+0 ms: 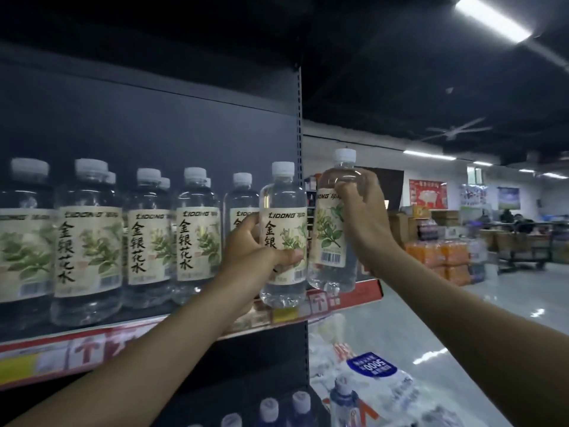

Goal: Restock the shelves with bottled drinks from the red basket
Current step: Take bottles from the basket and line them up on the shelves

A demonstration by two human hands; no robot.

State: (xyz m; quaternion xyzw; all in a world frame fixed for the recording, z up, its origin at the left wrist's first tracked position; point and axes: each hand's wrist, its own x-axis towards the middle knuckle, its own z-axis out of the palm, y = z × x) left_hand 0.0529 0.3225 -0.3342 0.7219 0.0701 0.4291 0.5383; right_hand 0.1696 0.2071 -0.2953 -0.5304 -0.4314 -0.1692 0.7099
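Note:
Each of my hands holds a clear bottle with a white cap and a cream label with green leaves. My left hand (257, 249) grips one bottle (283, 217) around its label, just above the right end of the shelf (92, 349). My right hand (361, 217) grips the second bottle (331, 241) by its upper body, past the shelf's right upright, tilted slightly. Several matching bottles (89, 241) stand in a row on the shelf to the left. The red basket is not in view.
The dark shelf upright (298, 118) stands between the two held bottles. Below are blue-capped bottles (301, 405) on a lower shelf and wrapped bottle packs (369, 383) on the floor. Orange drink crates (437, 257) and boxes stand across the glossy floor at right.

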